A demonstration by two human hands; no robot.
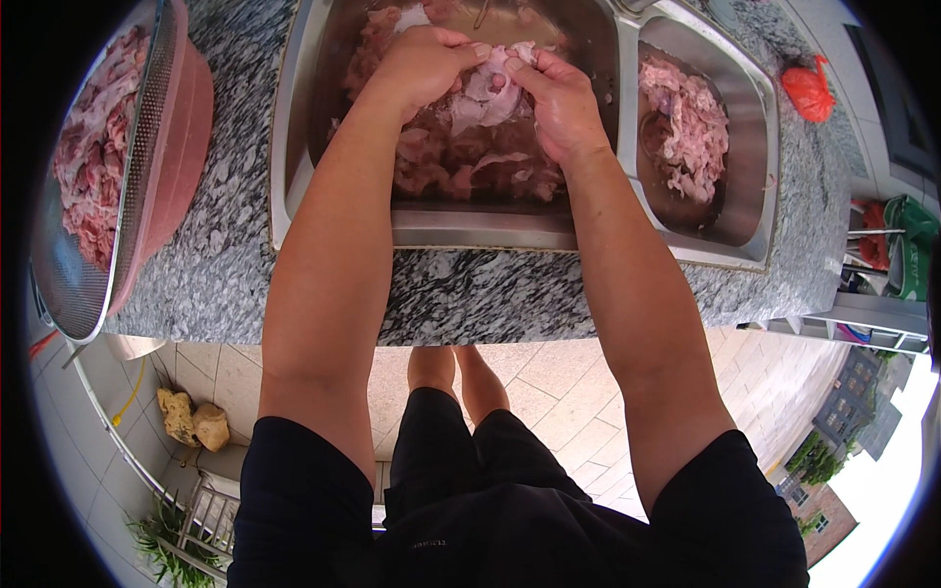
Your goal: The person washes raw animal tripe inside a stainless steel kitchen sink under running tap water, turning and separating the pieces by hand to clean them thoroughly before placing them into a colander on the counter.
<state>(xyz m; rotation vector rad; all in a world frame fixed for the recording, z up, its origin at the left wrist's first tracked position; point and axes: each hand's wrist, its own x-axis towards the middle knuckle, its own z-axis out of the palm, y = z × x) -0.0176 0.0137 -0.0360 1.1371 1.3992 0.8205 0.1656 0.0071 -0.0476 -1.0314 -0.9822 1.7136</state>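
Over the large basin of a stainless steel double sink [478,229], my left hand [430,70] and my right hand [562,99] pinch a pale, wet piece of raw meat [485,95] between them. The fingertips of both hands meet near its top edge. Beneath it, more raw meat pieces [470,165] lie in murky water. The smaller basin on the right holds a heap of pale pink scraps [687,132], some with whitish skin or fat. What kind of meat it is I cannot tell.
At the left, a perforated metal basket [151,140] of raw meat rests in a pink plastic basin [180,125] on the granite countertop [485,294]. A knotted red plastic bag [807,92] sits right of the sink. Stones [192,420] lie on the floor at lower left.
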